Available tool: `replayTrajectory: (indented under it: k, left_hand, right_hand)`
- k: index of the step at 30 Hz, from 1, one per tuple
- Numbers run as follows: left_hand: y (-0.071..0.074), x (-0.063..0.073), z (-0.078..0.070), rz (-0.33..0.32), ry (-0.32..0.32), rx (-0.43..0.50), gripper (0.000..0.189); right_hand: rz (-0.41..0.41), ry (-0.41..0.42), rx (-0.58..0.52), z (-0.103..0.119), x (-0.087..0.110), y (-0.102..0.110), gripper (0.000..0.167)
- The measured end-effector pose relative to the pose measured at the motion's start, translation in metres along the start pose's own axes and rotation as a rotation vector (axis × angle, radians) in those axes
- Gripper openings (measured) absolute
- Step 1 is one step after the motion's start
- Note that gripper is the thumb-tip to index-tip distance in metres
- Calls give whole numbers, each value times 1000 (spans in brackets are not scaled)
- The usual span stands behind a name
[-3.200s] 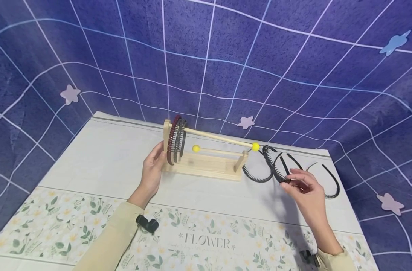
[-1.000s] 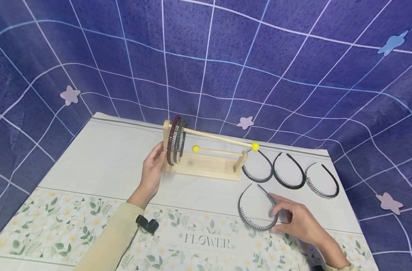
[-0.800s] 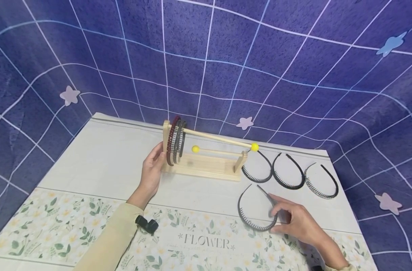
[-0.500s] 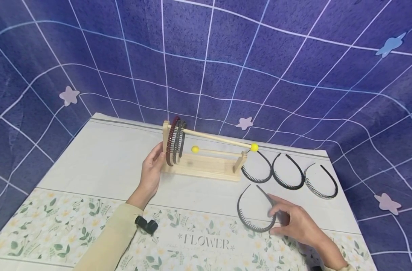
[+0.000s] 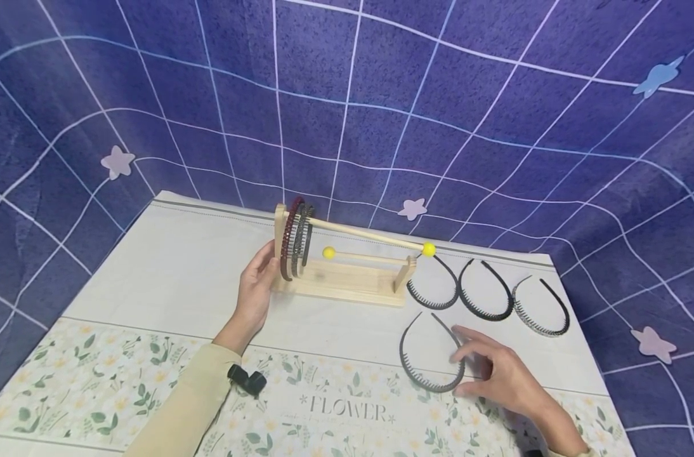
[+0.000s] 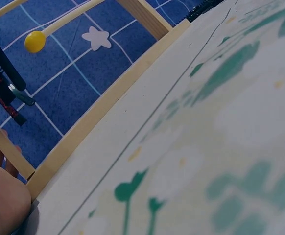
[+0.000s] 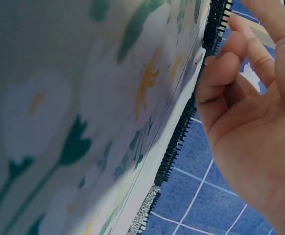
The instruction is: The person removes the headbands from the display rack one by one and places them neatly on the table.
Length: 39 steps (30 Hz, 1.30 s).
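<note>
A wooden stand with two yellow-tipped rods stands at the back of the table. My left hand grips its left post, thumb in front and fingers behind, as the left wrist view shows. Several toothed headbands, dark red and grey-black, hang at the left end of the upper rod. Nearer the front lies a dark grey headband, flat on the table. My right hand is at its right side, fingers loosely bent and thumb apart from them; whether the fingertips touch the band cannot be told.
In a row to the right of the stand lie three more headbands: a black one, another black one and a silver-black one. A flower-print cloth covers the table front. Purple-blue fabric hangs behind.
About three seconds ago my right hand held a headband raised over the back row; it now lies flat nearer the front. Since one second ago little has moved. My left hand stays on the post.
</note>
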State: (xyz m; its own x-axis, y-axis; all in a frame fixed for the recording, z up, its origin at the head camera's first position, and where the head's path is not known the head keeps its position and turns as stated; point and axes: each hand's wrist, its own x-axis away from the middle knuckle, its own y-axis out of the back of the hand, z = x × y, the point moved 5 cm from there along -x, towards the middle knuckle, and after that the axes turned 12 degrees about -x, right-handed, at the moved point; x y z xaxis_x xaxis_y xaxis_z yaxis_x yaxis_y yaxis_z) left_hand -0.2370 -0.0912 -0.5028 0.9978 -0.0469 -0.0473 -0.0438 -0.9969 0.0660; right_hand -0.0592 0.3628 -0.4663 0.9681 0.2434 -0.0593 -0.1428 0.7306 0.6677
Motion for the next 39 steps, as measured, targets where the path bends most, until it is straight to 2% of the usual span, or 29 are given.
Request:
replayTrajectory:
  k: [4,10,15,20,26,35,39]
  left_hand:
    - [-1,-1,-1,-1,0,2,57]
    - [-1,-1,-2,-8,-1,10,57]
    - [-1,-1,-1,-12,5,5,57]
    - [0,0,0,-13,12,-2,56]
    - [0,0,0,-15,4,13,56]
    - [0,0,-1,-7,-3,9,57]
    - [0,1,-1,-10,-5,16,57]
  right_hand:
    - [-34,63,-1,3,1,3,54]
    - [-58,141,-100,14,-2,9,53]
    - [-125,211,-155,30,-8,14,51]
    - [-194,181,-186,43,-16,8,48]
    - [-321,137,-209,56,-30,-1,43]
    - [-388,38,-417,80,-42,-16,39]
    - [-414,44,-532,93,-48,-21,32]
